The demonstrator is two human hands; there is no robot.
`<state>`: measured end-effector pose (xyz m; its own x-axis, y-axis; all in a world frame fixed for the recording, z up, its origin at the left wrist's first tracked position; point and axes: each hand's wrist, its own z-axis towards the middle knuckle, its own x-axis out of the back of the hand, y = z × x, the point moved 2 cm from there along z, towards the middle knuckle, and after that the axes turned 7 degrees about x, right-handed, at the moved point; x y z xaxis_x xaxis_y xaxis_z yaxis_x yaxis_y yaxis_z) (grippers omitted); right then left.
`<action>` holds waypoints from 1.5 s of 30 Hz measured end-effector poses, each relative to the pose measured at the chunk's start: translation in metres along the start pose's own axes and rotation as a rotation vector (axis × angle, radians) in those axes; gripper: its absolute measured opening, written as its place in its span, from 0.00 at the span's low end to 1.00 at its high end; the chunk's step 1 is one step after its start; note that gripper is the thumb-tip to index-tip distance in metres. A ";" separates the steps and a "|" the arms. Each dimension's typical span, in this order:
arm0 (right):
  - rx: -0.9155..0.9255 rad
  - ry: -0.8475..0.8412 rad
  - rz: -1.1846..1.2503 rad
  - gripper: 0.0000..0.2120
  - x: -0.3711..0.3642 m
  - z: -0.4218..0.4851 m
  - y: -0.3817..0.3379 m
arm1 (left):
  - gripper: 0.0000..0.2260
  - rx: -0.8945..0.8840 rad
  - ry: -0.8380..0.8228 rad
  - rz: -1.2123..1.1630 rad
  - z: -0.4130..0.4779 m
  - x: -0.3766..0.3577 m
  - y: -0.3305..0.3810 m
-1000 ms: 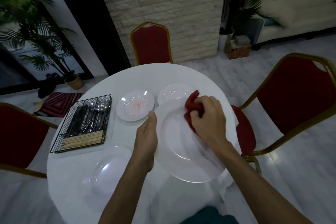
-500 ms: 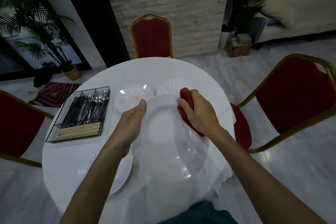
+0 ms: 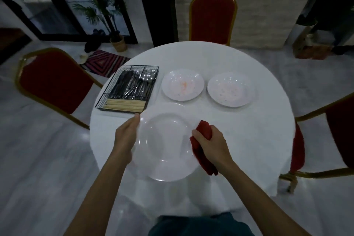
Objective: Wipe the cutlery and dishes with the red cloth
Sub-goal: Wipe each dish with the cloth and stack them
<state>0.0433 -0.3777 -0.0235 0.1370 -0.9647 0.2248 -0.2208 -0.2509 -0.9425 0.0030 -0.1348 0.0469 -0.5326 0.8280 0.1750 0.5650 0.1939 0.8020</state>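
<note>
Swinging down-left, large plate gripped at 9 o'clock by left hand; right hand clutches red cloth at 3 o'clock. Stained dishes, 12 o'clock, likely next.

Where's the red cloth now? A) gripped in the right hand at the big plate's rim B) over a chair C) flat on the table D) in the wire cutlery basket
A: the right hand grips the red cloth at the right rim of the large white plate.
</note>
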 end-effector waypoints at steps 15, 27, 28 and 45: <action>-0.119 -0.102 -0.232 0.15 -0.102 0.046 0.022 | 0.15 0.193 -0.080 0.208 0.128 0.099 -0.071; -0.255 -0.036 -0.417 0.14 -0.135 0.047 0.045 | 0.15 -0.124 0.062 0.476 0.175 0.090 -0.097; -0.256 -0.018 -0.418 0.13 -0.136 0.046 0.046 | 0.14 -0.136 0.068 0.475 0.177 0.090 -0.097; -0.237 -0.067 -0.577 0.14 -0.143 0.032 0.051 | 0.16 -0.099 -0.029 0.540 0.185 0.095 -0.103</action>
<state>0.0434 -0.2501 -0.1120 0.3569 -0.6633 0.6578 -0.3005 -0.7483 -0.5914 0.0107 0.0210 -0.1251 -0.1651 0.8106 0.5619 0.6908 -0.3116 0.6525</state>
